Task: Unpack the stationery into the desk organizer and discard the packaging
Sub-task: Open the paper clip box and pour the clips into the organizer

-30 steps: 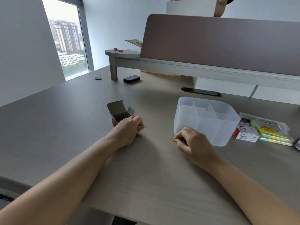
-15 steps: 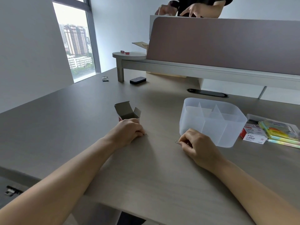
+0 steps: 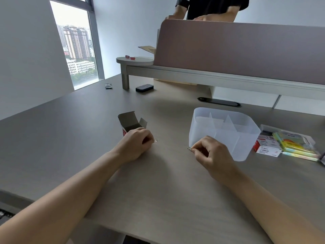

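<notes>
Each hand's grip is clamped on one paper clip: left hand [image 3: 135, 144] pinches a clip [image 3: 155, 140], right hand [image 3: 210, 152] pinches a clip [image 3: 189, 148] just left of the organizer [image 3: 246, 147], which looks empty. Farther left stands one opened box [image 3: 129, 123]; to its right, one unopened box [image 3: 266, 147] and one sticky-note pack [image 3: 297, 147]. By this judgement, unpacking has barely begun.

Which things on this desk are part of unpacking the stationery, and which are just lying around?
Part of the job:
- paper clips pinched in left hand and right hand
- opened clip box
- desk organizer
- packaged sticky notes
- small white and red box

Lying about:
- black case
- red bits on the shelf
</notes>
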Demonstrator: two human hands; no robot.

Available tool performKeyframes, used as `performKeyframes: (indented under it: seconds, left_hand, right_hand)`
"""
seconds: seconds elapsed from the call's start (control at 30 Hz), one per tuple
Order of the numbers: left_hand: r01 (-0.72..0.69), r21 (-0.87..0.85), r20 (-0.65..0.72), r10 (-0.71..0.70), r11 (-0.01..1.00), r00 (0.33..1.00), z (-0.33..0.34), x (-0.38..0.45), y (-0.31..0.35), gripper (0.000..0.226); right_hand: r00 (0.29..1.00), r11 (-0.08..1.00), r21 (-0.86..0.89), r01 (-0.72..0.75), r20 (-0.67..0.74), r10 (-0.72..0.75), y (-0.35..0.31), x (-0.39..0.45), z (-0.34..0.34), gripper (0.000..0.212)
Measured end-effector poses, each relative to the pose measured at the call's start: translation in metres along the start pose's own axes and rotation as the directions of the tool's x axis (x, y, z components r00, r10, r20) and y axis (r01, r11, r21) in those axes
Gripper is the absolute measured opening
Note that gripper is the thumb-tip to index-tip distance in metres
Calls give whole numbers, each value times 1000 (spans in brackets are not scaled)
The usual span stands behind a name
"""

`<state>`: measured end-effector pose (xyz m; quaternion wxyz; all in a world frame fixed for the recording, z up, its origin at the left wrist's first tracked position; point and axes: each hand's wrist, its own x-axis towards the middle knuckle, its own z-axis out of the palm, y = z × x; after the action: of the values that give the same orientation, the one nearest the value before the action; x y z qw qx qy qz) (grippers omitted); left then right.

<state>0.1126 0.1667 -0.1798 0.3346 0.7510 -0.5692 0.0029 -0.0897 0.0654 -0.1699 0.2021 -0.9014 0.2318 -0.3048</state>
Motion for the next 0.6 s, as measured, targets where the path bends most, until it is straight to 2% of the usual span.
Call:
performKeyframes:
  seconds: [0.07, 0.2, 0.27, 0.33, 0.5, 0.6]
  left_hand:
    - [29, -98, -50, -34, 995, 998, 1, 6, 10, 11]
    - [39, -249, -20, -45, 968, 999, 0, 24, 37, 11]
    - [29, -310, -17, -36, 950, 999, -3, 35, 49, 11]
    - [16, -362, -30, -29, 932, 999, -4, 48, 59, 23]
    - [-5, -402, -28, -7, 916, 1000, -3, 75, 74, 31]
    - [-20, -404, -5, 20, 914, 1000, -1, 82, 78, 14]
  right_hand:
    - [999, 999, 38, -19, -40, 21, -2, 1, -7, 8]
    - [991, 993, 110, -40, -125, 53, -5, 8, -32, 11]
    - [985, 996, 81, -39, -164, 52, -4, 15, -46, 9]
    - [981, 997, 51, -50, -186, 59, -1, 27, -58, 10]
    - [992, 993, -1, -115, -55, 115, 6, 57, -62, 11]
    - [988, 989, -39, -146, 42, 147, 10, 64, -57, 11]
